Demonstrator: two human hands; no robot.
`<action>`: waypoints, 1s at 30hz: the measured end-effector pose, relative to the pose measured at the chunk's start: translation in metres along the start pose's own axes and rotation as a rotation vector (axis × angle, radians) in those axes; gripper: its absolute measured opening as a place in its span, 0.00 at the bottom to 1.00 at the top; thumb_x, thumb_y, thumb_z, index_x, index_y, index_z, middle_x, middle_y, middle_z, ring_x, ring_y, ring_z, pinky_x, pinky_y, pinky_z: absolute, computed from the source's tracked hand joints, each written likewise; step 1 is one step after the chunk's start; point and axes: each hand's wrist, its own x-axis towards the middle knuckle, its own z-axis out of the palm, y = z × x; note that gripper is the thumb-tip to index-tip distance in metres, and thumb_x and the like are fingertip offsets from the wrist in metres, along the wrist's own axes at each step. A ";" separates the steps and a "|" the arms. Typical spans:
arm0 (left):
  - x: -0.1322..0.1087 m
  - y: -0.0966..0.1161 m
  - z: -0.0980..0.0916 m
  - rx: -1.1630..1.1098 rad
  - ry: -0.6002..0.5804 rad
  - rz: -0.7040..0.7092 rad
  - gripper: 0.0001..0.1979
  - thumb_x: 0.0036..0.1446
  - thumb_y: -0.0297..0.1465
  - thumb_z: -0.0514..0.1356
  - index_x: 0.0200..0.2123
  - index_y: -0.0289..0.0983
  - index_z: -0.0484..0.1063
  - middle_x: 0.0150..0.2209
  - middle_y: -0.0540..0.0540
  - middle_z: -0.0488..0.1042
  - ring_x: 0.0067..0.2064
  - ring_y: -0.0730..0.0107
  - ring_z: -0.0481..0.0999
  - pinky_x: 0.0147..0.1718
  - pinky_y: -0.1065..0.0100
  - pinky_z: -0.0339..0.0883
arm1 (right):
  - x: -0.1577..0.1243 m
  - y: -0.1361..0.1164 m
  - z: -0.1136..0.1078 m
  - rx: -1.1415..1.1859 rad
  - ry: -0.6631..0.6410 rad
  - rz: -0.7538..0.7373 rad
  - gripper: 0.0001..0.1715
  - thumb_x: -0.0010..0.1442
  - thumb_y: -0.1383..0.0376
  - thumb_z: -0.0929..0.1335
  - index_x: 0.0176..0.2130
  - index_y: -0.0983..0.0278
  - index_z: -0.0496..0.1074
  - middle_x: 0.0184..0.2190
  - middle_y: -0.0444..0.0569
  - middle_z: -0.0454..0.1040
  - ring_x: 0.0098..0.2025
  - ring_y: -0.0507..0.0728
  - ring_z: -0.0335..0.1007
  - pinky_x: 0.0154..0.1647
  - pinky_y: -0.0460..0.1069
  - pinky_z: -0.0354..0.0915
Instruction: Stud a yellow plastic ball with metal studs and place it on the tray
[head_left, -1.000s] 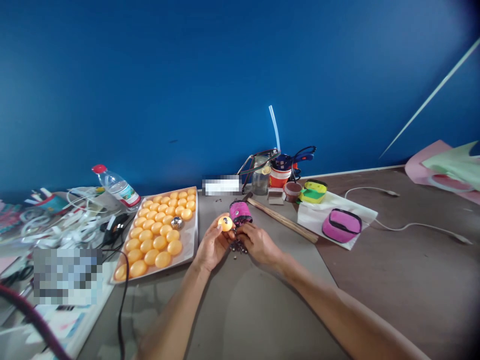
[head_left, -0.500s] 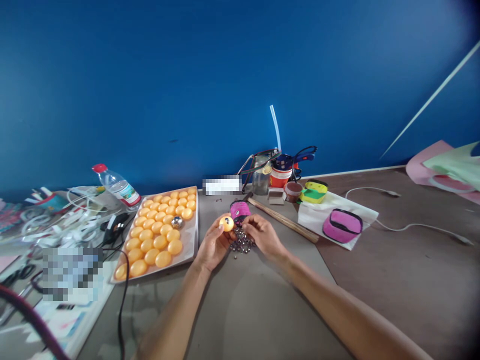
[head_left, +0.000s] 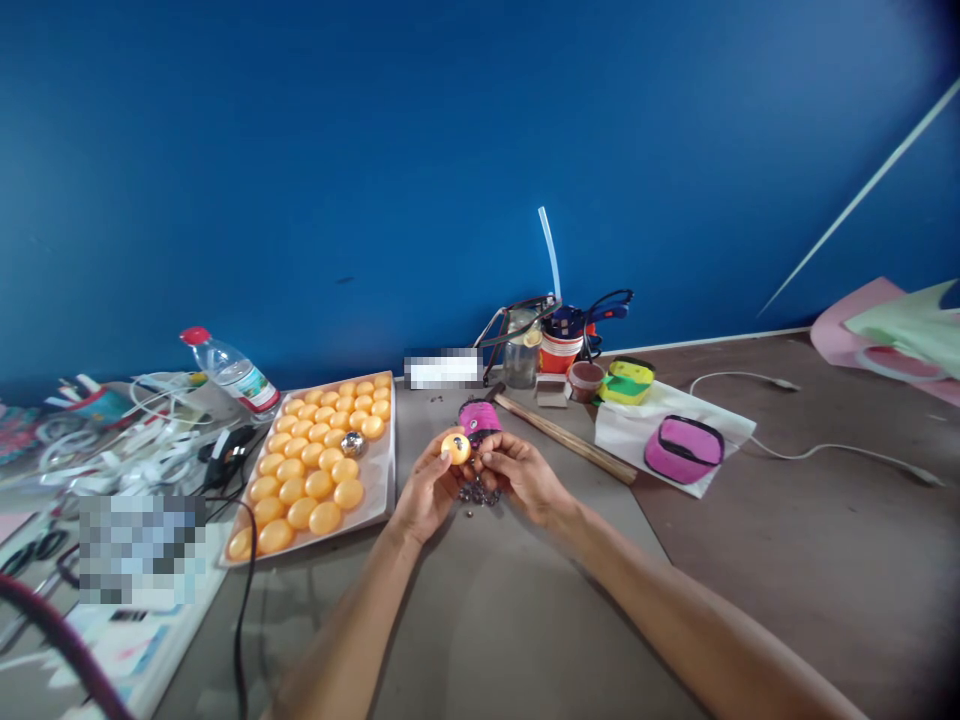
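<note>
My left hand (head_left: pixel 424 490) grips an orange ball (head_left: pixel 455 447) with a small dark hole facing up. My right hand (head_left: pixel 521 472) is pinched at the ball's right side; what its fingertips hold is too small to make out. Below both hands lies a small pile of dark metal beads (head_left: pixel 477 492) on the grey table. A pink pouch (head_left: pixel 478 416) lies just behind the ball. To the left, a white tray (head_left: pixel 380 478) holds several orange balls (head_left: pixel 319 462) and one silver ball (head_left: pixel 352 443).
A wooden stick (head_left: pixel 568 441) lies right of the pouch. Cups, a jar and tools (head_left: pixel 559 345) stand by the blue wall. A pink case (head_left: pixel 683 449) rests on white paper. A water bottle (head_left: pixel 232 374), cables (head_left: pixel 142 445) and a black cord (head_left: pixel 241 620) crowd the left.
My right hand has come up off the bead pile to the side of the ball. The left hand has lifted the ball slightly.
</note>
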 end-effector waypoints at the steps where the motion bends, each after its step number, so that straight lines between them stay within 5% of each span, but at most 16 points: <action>1: 0.000 0.000 0.000 -0.002 0.004 0.000 0.17 0.50 0.31 0.62 0.45 0.38 0.70 0.35 0.47 0.73 0.30 0.74 0.72 0.33 0.71 0.64 | 0.000 0.000 0.000 -0.007 -0.001 -0.004 0.13 0.45 0.61 0.73 0.25 0.65 0.66 0.19 0.41 0.70 0.17 0.45 0.57 0.19 0.43 0.51; 13: -0.001 -0.005 0.002 0.080 0.022 0.047 0.18 0.49 0.32 0.64 0.45 0.39 0.71 0.36 0.49 0.73 0.29 0.77 0.70 0.34 0.71 0.63 | 0.001 0.009 -0.003 0.005 -0.057 -0.028 0.11 0.47 0.60 0.72 0.27 0.64 0.68 0.22 0.43 0.69 0.26 0.49 0.63 0.29 0.45 0.57; 30: -0.001 -0.010 0.002 0.126 0.060 0.095 0.20 0.47 0.32 0.65 0.46 0.38 0.71 0.35 0.48 0.72 0.28 0.76 0.69 0.34 0.70 0.64 | 0.000 0.005 0.000 0.018 -0.031 0.007 0.11 0.45 0.61 0.72 0.25 0.65 0.68 0.21 0.43 0.68 0.24 0.49 0.60 0.27 0.45 0.54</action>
